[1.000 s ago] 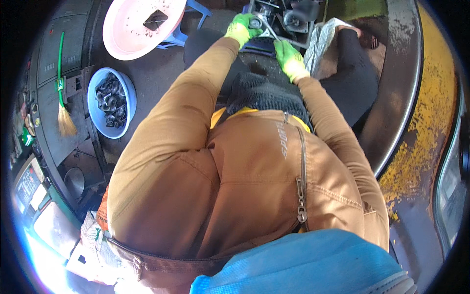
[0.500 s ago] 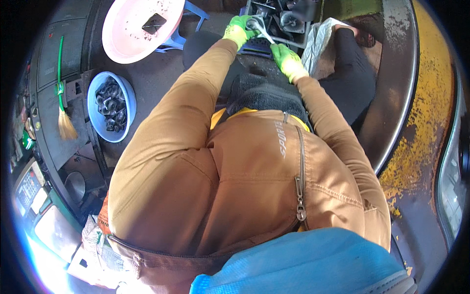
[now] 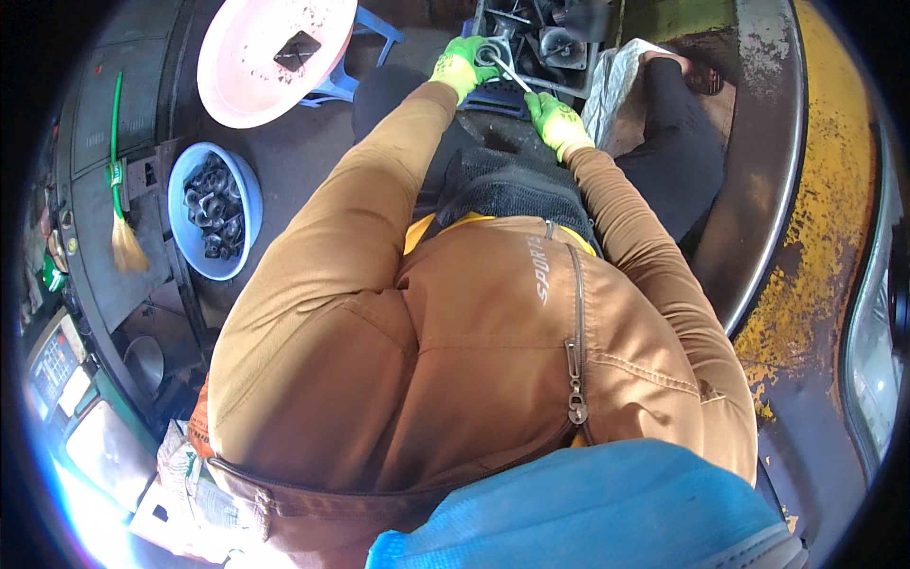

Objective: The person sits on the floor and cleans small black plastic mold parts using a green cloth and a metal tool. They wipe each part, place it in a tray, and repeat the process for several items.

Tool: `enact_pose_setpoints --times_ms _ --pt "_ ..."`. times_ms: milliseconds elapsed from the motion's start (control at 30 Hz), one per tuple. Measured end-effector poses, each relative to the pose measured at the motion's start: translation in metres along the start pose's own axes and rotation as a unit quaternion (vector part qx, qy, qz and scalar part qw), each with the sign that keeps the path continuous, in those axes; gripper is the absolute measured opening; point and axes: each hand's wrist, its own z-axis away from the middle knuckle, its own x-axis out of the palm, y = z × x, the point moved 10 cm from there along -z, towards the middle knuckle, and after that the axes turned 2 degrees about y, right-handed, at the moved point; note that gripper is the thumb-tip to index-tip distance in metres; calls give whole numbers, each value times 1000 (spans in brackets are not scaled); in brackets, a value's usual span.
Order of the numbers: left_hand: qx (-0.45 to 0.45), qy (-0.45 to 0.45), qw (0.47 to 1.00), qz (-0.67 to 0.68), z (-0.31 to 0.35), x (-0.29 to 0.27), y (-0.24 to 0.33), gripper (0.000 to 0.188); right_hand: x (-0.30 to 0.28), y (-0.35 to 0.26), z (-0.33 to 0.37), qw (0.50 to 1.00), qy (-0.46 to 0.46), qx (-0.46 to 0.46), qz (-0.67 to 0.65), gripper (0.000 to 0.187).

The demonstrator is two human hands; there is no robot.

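My left hand, in a green and yellow glove, is closed on a dark square-flanged part with a round ring in its middle. In my right hand, gloved alike, is a thin pale rod-shaped tool. Its far end reaches the ring of the part; whether it touches cannot be made out. Just beyond both hands stands a grey crate with several similar dark parts, one of them a flanged part lying face up.
On the left a pink basin holding one dark square piece rests on a blue stool. Below it sits a blue basin of dark parts. A green-handled broom is farther left. A rusty yellow machine body borders the right.
The tool has shifted slightly within the ring area, and my right hand has moved a little down. My left hand keeps its grip on the flanged part.
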Motion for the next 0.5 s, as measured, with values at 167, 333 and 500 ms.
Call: enact_pose_setpoints --times_ms 167,333,500 --pt "-3 1 1000 4 0 3 -3 58 -2 -1 1 1000 13 -17 -5 53" --pt "-11 2 1000 1 1 7 -6 57 -13 -8 9 995 64 -61 -41 51" --pt "5 1 1000 -8 1 8 -3 62 -13 -9 9 995 69 -72 -1 49"
